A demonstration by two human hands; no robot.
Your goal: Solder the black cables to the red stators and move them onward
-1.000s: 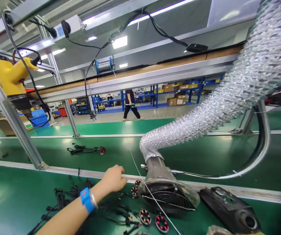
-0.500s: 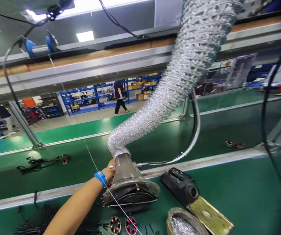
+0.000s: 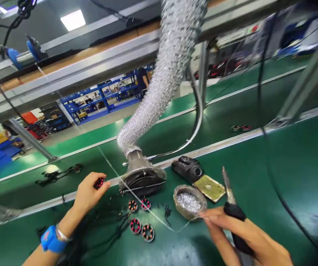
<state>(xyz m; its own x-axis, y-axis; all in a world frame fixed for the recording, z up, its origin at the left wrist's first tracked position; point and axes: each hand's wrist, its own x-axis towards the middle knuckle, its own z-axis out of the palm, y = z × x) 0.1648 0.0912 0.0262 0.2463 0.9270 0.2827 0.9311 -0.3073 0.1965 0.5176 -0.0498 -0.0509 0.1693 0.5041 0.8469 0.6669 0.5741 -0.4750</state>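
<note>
Since half a second ago, the left hand [image 3: 88, 194] has come back from the hood's neck, and the right hand [image 3: 251, 236] has entered my view. At its nearest, I have the right hand gripping the iron [image 3: 229, 195], tip pointing up and away, while its thumb and forefinger pinch a thin wire [image 3: 159, 218] that sags, then climbs leftward past the left hand. My left hand, a blue band [image 3: 53, 239] on its wrist, is narrowed on a ring [image 3: 99, 183] with red segments, held at the fingertips. Between the two hands I see four loose rings [image 3: 152, 232], with dark leads [image 3: 117, 231] on their left-hand side. Just past the right fingertips sits the bowl [image 3: 183, 215] of silvery bits, then a yellow pad [image 3: 210, 187] and the black stand [image 3: 186, 168]. Right of the left hand and a little beyond is the hood [image 3: 144, 181], its silver duct [image 3: 161, 92] rising away. High beyond the left hand I make out a spool [image 3: 24, 58]; farthest, a person [image 3: 141, 81], partly hidden.
</note>
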